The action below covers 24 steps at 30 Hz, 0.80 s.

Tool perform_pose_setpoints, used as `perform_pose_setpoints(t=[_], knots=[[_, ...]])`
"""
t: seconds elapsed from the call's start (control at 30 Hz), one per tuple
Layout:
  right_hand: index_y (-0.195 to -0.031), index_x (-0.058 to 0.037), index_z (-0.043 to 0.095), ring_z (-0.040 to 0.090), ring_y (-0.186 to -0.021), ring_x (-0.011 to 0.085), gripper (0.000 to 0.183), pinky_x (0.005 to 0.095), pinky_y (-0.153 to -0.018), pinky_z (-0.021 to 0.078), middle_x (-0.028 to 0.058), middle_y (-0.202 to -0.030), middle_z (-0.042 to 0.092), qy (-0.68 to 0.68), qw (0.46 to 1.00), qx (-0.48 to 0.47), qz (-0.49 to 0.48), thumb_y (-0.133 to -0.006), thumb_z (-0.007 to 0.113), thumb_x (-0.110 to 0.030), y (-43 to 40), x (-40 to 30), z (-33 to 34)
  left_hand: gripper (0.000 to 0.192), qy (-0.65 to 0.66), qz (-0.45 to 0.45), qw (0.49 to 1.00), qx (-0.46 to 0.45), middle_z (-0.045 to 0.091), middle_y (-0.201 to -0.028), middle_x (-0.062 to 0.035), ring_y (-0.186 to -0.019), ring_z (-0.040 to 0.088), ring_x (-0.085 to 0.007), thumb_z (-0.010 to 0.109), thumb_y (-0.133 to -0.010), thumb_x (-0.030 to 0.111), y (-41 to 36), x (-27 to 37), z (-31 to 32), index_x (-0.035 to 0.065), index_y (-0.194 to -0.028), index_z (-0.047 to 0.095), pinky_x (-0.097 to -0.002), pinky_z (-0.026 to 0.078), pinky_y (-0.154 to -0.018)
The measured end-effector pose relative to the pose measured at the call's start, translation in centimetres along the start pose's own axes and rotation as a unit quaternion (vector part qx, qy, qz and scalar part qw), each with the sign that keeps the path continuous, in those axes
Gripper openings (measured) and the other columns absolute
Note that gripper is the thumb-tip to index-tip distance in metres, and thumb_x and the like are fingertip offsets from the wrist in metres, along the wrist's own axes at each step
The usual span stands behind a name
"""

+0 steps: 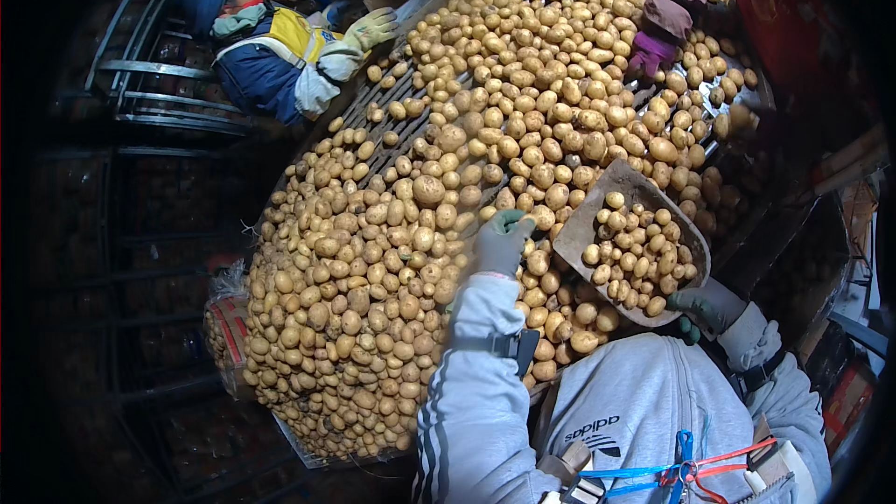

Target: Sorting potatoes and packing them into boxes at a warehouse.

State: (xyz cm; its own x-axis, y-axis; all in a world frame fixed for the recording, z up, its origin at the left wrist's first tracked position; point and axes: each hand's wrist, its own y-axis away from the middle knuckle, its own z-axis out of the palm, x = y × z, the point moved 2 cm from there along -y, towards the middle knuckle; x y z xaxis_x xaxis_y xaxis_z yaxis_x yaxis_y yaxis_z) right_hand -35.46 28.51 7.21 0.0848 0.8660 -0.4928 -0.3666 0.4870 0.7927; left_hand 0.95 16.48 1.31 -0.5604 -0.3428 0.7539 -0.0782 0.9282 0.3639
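Note:
My right hand (707,308), in a grey-green work glove, grips the near rim of a worn, shallow scoop (584,227). Several small potatoes (640,262) lie inside the scoop, which is over the potato heap in front of my torso. To the left of the scoop, my left hand (505,241), gloved the same way, reaches over the larger potatoes (549,283). Its fingers are curled beside a potato, and whether they hold it cannot be made out. The heap of potatoes (378,280) covers most of a slatted sorting table (392,143).
Across the table at the upper left, a co-worker's pale-gloved hand (372,29) is near the edge. Another person's purple-gloved hand (651,56) reaches into the potatoes at the upper right. Metal racks (175,70) stand at the left, and a filled bag (227,336) leans against the heap.

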Motion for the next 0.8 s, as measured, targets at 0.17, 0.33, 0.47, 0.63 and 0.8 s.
perform_pose_setpoints(t=[0.17,0.33,0.47,0.63,0.8], knots=[[-0.103,-0.0015,0.068,0.057,-0.042,0.0139,0.032,0.0271,-0.038,0.0470,0.0049,-0.060,0.063,0.014,1.000,0.005,-0.001,-0.090,0.077,-0.030,0.1,0.2,-0.7,0.047,-0.073,0.075,0.994,-0.037,0.074,-0.111,-0.0128,-0.100,0.069,-0.0222,0.074,-0.094,0.034,3.6,4.0,-3.2,0.0004,-0.127,0.068,-0.0338,0.055,-0.087],[-0.096,-0.0015,0.070,0.057,-0.042,0.0151,0.027,0.0270,-0.039,0.0463,0.0045,-0.059,0.062,0.008,0.999,0.011,0.031,-0.093,0.075,-0.028,-0.8,1.0,-1.7,0.039,-0.417,-0.037,0.907,-0.033,0.070,-0.118,-0.0210,-0.107,0.068,-0.0382,0.065,-0.091,0.025,2.8,-3.4,-7.5,0.0100,-0.127,0.068,-0.0476,0.053,-0.093],[-0.093,-0.0016,0.071,0.058,-0.043,0.0146,0.024,0.0267,-0.039,0.0464,0.0051,-0.060,0.063,0.020,0.999,0.017,0.044,-0.093,0.074,-0.026,-0.7,1.1,-1.9,0.032,-0.563,0.000,0.826,-0.024,0.069,-0.111,-0.0181,-0.106,0.066,-0.0368,0.060,-0.091,0.016,2.5,-6.4,-7.0,0.0131,-0.121,0.068,-0.0480,0.053,-0.091],[-0.092,-0.0018,0.071,0.058,-0.043,0.0141,0.021,0.0265,-0.039,0.0458,0.0055,-0.059,0.063,0.016,0.999,0.010,0.034,-0.093,0.072,-0.023,-0.6,0.9,-2.0,0.029,-0.556,0.007,0.830,-0.030,0.069,-0.112,-0.0170,-0.109,0.065,-0.0373,0.064,-0.089,0.016,1.2,-4.9,-6.6,0.0144,-0.116,0.071,-0.0463,0.054,-0.091],[-0.096,-0.0006,0.071,0.057,-0.042,0.0136,0.021,0.0251,-0.038,0.0431,0.0058,-0.057,0.063,0.052,0.995,0.011,0.079,-0.093,0.071,-0.021,-0.7,0.1,-2.1,0.026,0.226,-0.183,0.952,0.092,0.070,-0.101,-0.0106,-0.090,0.066,-0.0183,0.061,-0.092,0.014,2.2,-4.0,-9.3,-0.0005,-0.110,0.071,-0.0316,0.057,-0.081]])
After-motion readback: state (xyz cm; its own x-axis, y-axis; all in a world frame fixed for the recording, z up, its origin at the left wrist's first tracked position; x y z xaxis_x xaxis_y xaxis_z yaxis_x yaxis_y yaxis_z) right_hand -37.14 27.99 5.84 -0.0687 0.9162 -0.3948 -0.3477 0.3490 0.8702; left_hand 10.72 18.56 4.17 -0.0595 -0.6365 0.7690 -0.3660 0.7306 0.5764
